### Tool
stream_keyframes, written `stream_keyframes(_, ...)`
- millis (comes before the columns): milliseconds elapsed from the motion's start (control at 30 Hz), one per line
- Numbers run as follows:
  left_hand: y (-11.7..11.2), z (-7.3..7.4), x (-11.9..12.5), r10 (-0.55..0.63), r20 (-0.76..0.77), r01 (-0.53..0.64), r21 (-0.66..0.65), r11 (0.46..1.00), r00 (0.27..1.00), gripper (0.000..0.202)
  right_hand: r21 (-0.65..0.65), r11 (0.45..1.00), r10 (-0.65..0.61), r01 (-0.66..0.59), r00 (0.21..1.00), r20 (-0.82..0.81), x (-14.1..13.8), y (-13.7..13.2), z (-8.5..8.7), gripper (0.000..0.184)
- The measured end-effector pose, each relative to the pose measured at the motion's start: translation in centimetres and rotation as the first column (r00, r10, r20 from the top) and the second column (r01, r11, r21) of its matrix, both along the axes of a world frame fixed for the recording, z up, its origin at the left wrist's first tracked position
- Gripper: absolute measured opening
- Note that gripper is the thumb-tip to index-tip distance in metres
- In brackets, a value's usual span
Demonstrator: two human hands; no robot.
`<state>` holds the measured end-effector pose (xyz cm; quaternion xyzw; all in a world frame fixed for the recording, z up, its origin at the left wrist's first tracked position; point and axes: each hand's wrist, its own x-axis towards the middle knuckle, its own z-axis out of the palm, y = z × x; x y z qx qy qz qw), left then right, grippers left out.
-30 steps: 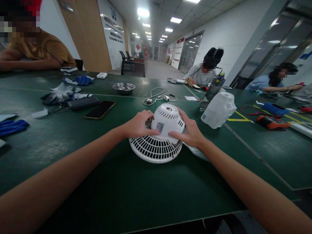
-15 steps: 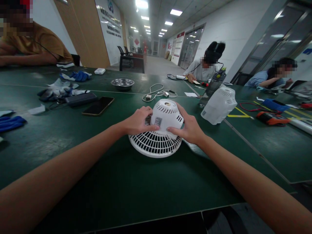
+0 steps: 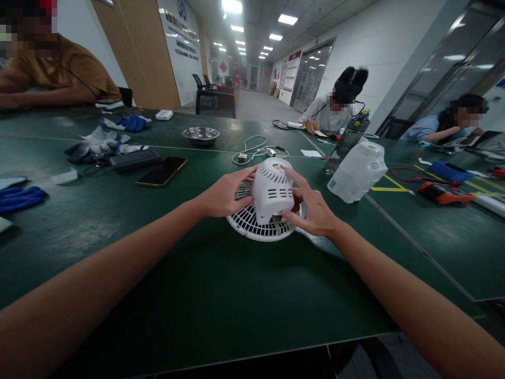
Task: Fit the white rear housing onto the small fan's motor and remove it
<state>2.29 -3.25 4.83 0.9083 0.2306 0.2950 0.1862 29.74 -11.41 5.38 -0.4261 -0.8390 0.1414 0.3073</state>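
A white fan grille (image 3: 252, 223) lies face down on the green table (image 3: 197, 295). Its white vented motor cover (image 3: 272, 190) is tipped up off the grille. My left hand (image 3: 223, 196) grips the cover's left side with thumb and fingers. My right hand (image 3: 311, 208) holds the cover's right side and lower edge, fingers curled round it. A bit of the motor shows under the raised cover.
A second white fan housing (image 3: 357, 171) stands to the right. A black phone (image 3: 161, 171), power bank (image 3: 134, 159), white cable (image 3: 256, 150), steel bowl (image 3: 200, 135) and blue gloves (image 3: 19, 197) lie on the table. Three people sit at the far edges.
The motor cover has been lifted and tilted off the grille; before, it sat flat on it with both hands around it. The grille has shifted slightly away from me.
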Motion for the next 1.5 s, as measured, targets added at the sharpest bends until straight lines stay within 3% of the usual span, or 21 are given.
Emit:
stream_keyframes(100, -0.4, -0.1, 0.2, -0.089, 0.074, 0.092, -0.038, 0.995, 0.993, 0.113, -0.006, 0.999, 0.031, -0.031, 1.0, -0.005, 0.0, 0.0, -0.2, 0.096)
stream_keyframes(200, -0.9, -0.1, 0.8, -0.088, 0.107, 0.09, -0.008, 0.996, 0.99, 0.124, 0.001, 0.999, 0.042, -0.042, 0.999, -0.006, -0.3, 0.0, -0.3, 0.099)
stream_keyframes(433, -1.8, -0.6, 1.9, 0.002, 0.109, -0.007, 0.044, 0.999, 0.994, 0.112, -0.049, 0.999, 0.009, -0.012, 0.999, -0.051, -0.8, -0.2, 0.1, 0.107)
stream_keyframes(700, -1.1, -0.3, 1.1, -0.057, 0.072, 0.053, 0.053, 0.997, 0.996, 0.106, -0.09, 0.995, 0.024, -0.031, 0.997, -0.078, -0.7, -0.2, 0.0, 0.098)
stream_keyframes(800, -1.0, -0.5, 1.1, -0.024, 0.049, 0.022, 0.048, 0.999, 0.998, 0.111, -0.085, 0.996, 0.025, -0.028, 0.999, -0.041, -0.4, -0.1, 0.0, 0.1)
stream_keyframes(967, -1.8, -1.0, 1.7, 0.146, 0.035, -0.149, 0.094, 0.984, 0.989, 0.107, 0.057, 0.997, -0.042, 0.042, 0.999, -0.013, -0.5, 0.2, -0.4, 0.117)
stream_keyframes(1067, -1.7, -1.2, 1.6, 0.137, 0.07, -0.144, 0.108, 0.984, 0.988, 0.091, 0.108, 0.987, -0.112, 0.12, 0.991, -0.07, -0.7, 0.3, -0.7, 0.117)
stream_keyframes(1167, -0.9, -1.8, 1.0, 0.149, 0.148, -0.158, 0.053, 0.986, 0.978, 0.079, 0.109, 0.98, -0.155, 0.165, 0.984, -0.093, -0.3, 0.6, -1.1, 0.109)
stream_keyframes(1233, -0.1, -2.4, 0.6, 0.275, 0.199, -0.28, -0.003, 0.96, 0.941, 0.069, 0.093, 0.973, -0.199, 0.211, 0.972, -0.122, 0.3, 1.0, -1.3, 0.103)
stream_keyframes(1333, 1.1, -3.4, 0.0, 0.474, 0.185, -0.438, -0.204, 0.876, 0.861, 0.057, 0.029, 0.969, -0.24, 0.246, 0.962, -0.131, 1.4, 1.7, -1.7, 0.102)
stream_keyframes(1400, 1.7, -3.9, -0.4, 0.525, 0.132, -0.466, -0.316, 0.827, 0.841, 0.054, 0.0, 0.977, -0.213, 0.214, 0.97, -0.116, 2.1, 2.1, -1.9, 0.103)
stream_keyframes(1500, 2.1, -4.5, -0.7, 0.494, 0.14, -0.415, -0.377, 0.828, 0.858, 0.057, -0.056, 0.984, -0.174, 0.167, 0.971, -0.166, 2.7, 2.3, -2.0, 0.105)
